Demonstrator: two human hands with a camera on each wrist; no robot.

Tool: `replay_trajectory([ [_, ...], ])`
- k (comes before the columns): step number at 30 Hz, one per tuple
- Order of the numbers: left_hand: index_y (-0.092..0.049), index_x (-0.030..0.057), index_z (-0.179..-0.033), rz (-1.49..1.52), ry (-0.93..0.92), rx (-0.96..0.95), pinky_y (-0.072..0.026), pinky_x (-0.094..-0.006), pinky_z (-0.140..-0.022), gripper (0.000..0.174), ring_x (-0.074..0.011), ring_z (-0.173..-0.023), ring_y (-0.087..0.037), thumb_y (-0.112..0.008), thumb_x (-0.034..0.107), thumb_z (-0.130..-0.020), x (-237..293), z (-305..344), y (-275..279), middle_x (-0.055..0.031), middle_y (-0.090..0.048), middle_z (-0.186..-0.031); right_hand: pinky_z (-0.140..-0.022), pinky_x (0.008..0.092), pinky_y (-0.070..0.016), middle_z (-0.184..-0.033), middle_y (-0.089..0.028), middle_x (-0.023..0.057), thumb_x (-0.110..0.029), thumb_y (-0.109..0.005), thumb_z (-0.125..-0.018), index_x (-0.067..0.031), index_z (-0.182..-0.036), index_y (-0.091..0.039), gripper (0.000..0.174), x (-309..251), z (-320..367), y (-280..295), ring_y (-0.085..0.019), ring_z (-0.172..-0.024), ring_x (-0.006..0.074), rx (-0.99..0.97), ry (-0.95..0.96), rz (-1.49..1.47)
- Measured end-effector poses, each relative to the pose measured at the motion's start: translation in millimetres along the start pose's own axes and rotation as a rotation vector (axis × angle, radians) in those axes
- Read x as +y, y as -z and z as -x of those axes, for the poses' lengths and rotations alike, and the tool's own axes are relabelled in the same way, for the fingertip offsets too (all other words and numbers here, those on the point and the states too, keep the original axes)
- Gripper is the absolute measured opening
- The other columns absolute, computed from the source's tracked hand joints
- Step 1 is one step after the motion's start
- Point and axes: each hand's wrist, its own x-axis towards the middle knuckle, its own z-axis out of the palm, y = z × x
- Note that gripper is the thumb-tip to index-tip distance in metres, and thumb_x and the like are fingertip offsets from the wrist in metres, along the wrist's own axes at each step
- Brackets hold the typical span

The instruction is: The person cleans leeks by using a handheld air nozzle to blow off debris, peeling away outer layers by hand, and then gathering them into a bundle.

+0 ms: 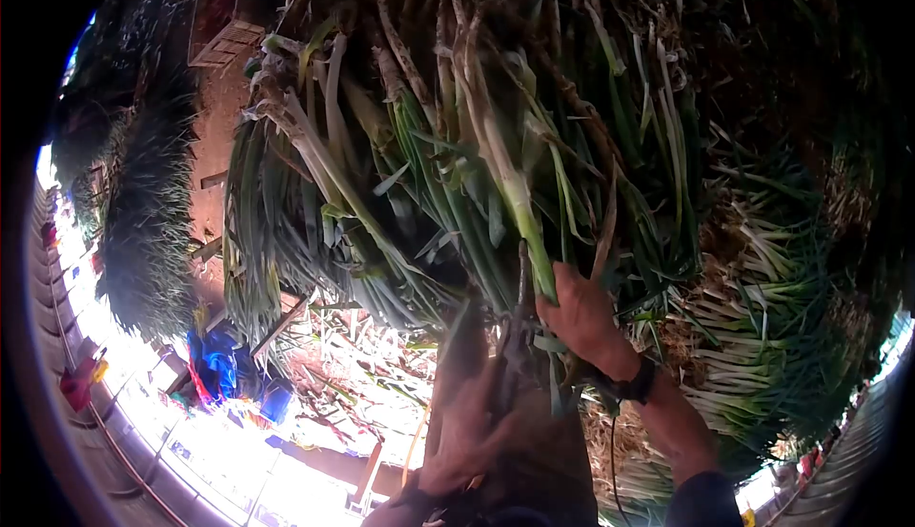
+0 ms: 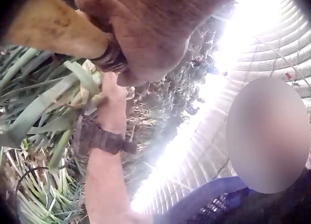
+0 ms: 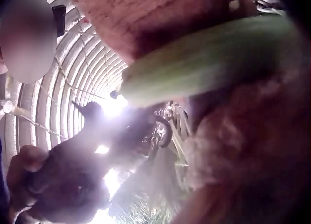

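Note:
A large heap of long green onions (image 1: 448,146) with pale stems and dry roots spreads before me, roots toward the far side. My right hand (image 1: 581,313) grips one thick green onion stalk (image 1: 522,208) at its green part. That green stalk (image 3: 204,61) runs between the fingers in the right wrist view. My left hand (image 1: 462,432), blurred in the head view, holds a tool with a yellowish wooden handle (image 2: 58,30). A dark band circles the handle beside the curled fingers of the left hand (image 2: 141,34). What kind of tool it is I cannot tell.
Rows of laid-out green onions (image 1: 762,346) lie on straw to the right. Another leafy stack (image 1: 148,212) is at left, near a crate (image 1: 224,27). Trimmings litter the ground (image 1: 362,365) beside bright light and blue bags (image 1: 217,365). A dark cord (image 1: 618,470) hangs near the right arm.

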Motion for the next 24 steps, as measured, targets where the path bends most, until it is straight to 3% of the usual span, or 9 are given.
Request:
replay_trajectory([
  [4,-0.039,0.0007,-0.151,-0.115,0.058,0.075,-0.0506,-0.0475,-0.086,0.078,-0.0404,-0.099,-0.063,-0.075,0.024,-0.087,0,-27,-7,-0.0261,-0.063,-0.113,-0.071,0.0509,-0.0532,-0.094,-0.067,0.0269,-0.013,-0.072,-0.085,0.0039,-0.115,-0.054,0.039,-1,22,0,-0.066,-0.085,0.0454,-0.043,-0.002,0.015],
  [8,-0.042,0.0026,-0.149,-0.056,0.053,0.1,-0.0511,-0.0478,-0.084,0.074,-0.0414,-0.097,-0.064,-0.075,0.027,-0.087,11,-79,3,-0.0261,-0.064,-0.111,-0.077,0.0468,-0.0555,-0.102,-0.069,0.0215,-0.01,-0.072,-0.085,-0.0033,-0.129,-0.055,0.047,2,38,1,-0.068,-0.092,0.0426,-0.114,-0.029,-0.065],
  [10,-0.05,-0.002,-0.142,-0.092,0.078,0.139,-0.0535,-0.0421,-0.083,0.063,-0.0365,-0.094,-0.067,-0.07,0.021,-0.087,14,-108,5,-0.0221,-0.067,-0.104,-0.079,0.0457,-0.0557,-0.106,-0.069,0.0203,-0.009,-0.071,-0.085,-0.0063,-0.134,-0.054,0.052,12,45,-1,-0.068,-0.095,0.0418,-0.149,-0.072,-0.099],
  [15,-0.051,-0.0028,-0.141,0.025,-0.014,0.098,-0.0532,-0.0401,-0.086,0.059,-0.0292,-0.097,-0.067,-0.065,0.023,-0.09,13,-158,19,-0.0199,-0.07,-0.109,-0.083,0.0426,-0.0558,-0.113,-0.069,0.0208,-0.011,-0.071,-0.088,-0.0075,-0.141,-0.053,0.056,23,54,0,-0.069,-0.1,0.0396,-0.135,-0.113,-0.193],
  [16,-0.051,-0.003,-0.141,0.066,0.011,0.066,-0.0532,-0.0396,-0.087,0.058,-0.0269,-0.1,-0.067,-0.064,0.023,-0.091,16,-158,20,-0.0193,-0.07,-0.111,-0.085,0.0397,-0.0549,-0.113,-0.07,0.019,-0.013,-0.069,-0.092,-0.0069,-0.143,-0.053,0.054,32,54,-3,-0.07,-0.1,0.0344,-0.104,-0.118,-0.298],
  [18,-0.05,-0.0024,-0.142,0.1,0.049,0.062,-0.0534,-0.0374,-0.09,0.058,-0.0252,-0.105,-0.067,-0.068,0.02,-0.091,25,-132,20,-0.0186,-0.07,-0.115,-0.086,0.0368,-0.054,-0.113,-0.071,0.0172,-0.016,-0.068,-0.096,-0.0062,-0.144,-0.052,0.051,45,50,-9,-0.071,-0.101,0.0293,-0.069,-0.128,-0.408],
  [20,-0.049,-0.0014,-0.144,-0.044,0.185,0.025,-0.0533,-0.0369,-0.094,0.061,-0.0256,-0.114,-0.066,-0.073,0.017,-0.091,24,-88,12,-0.0207,-0.068,-0.124,-0.089,0.0321,-0.0508,-0.111,-0.07,0.0113,-0.024,-0.064,-0.103,-0.0027,-0.141,-0.054,0.045,54,43,-12,-0.065,-0.101,0.0171,0.049,-0.078,-0.691],
  [21,-0.047,-0.0004,-0.146,-0.095,0.133,-0.019,-0.0544,-0.0377,-0.093,0.064,-0.0276,-0.115,-0.067,-0.074,0.015,-0.091,23,-64,8,-0.0226,-0.065,-0.127,-0.092,0.0282,-0.0477,-0.113,-0.069,0.0046,-0.03,-0.061,-0.105,-0.0008,-0.14,-0.056,0.046,55,41,-8,-0.057,-0.102,0.0105,0.001,-0.178,-0.719],
  [24,-0.041,0.0018,-0.152,-0.082,-0.058,-0.126,-0.058,-0.0394,-0.087,0.07,-0.0342,-0.108,-0.071,-0.073,0.015,-0.091,-18,11,-7,-0.0278,-0.06,-0.134,-0.096,0.029,-0.0468,-0.116,-0.07,0.006,-0.027,-0.058,-0.106,-0.0024,-0.138,-0.059,0.04,77,36,-21,-0.06,-0.106,0.012,-0.06,-0.28,-0.964],
])
